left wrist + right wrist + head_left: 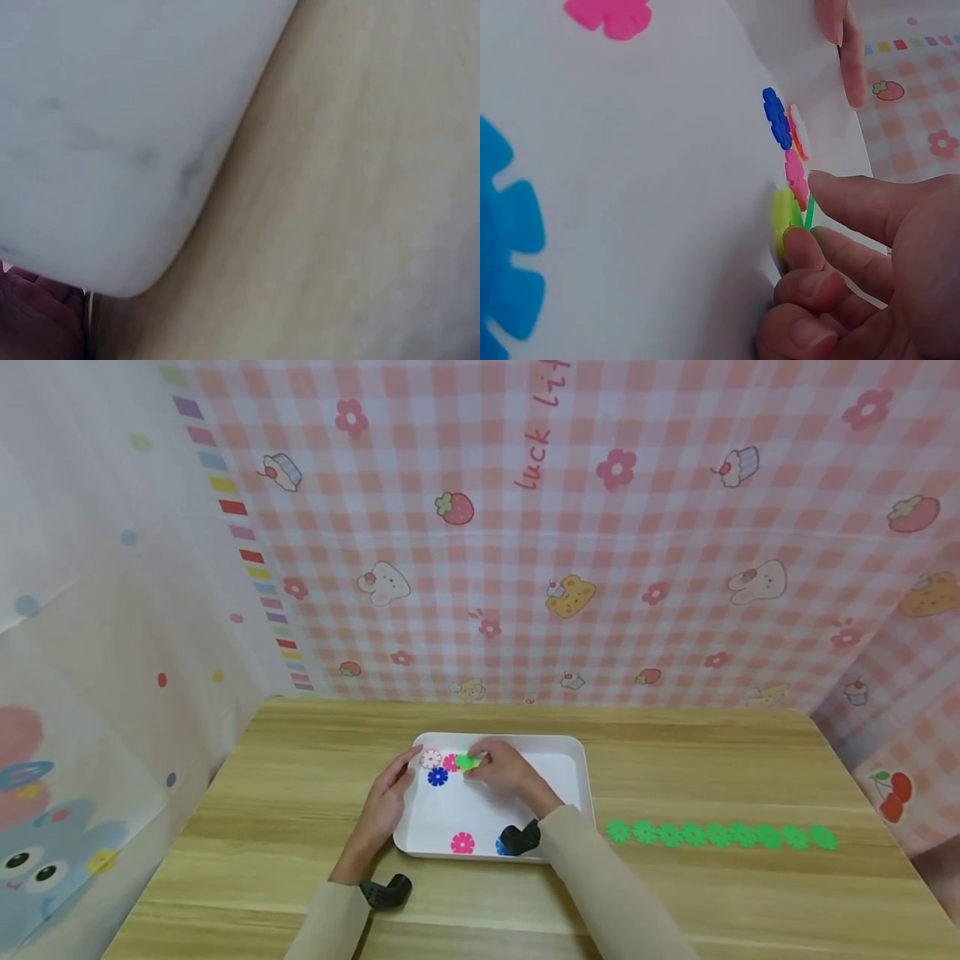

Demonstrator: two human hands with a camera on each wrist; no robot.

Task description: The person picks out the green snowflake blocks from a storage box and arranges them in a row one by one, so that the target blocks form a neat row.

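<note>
My right hand (pixel 510 768) pinches a green notched plastic disc (pixel 809 213) between thumb and index finger over the tray. A yellow-green disc (pixel 781 210) lies right at its fingertips in the right wrist view. My left hand (pixel 386 797) rests at the left edge of the white tray (pixel 573 760), its fingers fairly straight along the rim. Close to the right fingertips lie a pink disc (pixel 450 763), a dark blue disc (pixel 438 777) and a pale disc (pixel 431 759). The left wrist view shows mostly the tray's white surface and wood.
A row of several green discs (pixel 693 835) lies on the wooden table (pixel 712 777) right of the tray. Near the tray's front wall are another pink disc (pixel 462 842) and a light blue disc (pixel 506 240), partly covered by my right wrist's camera in the head view.
</note>
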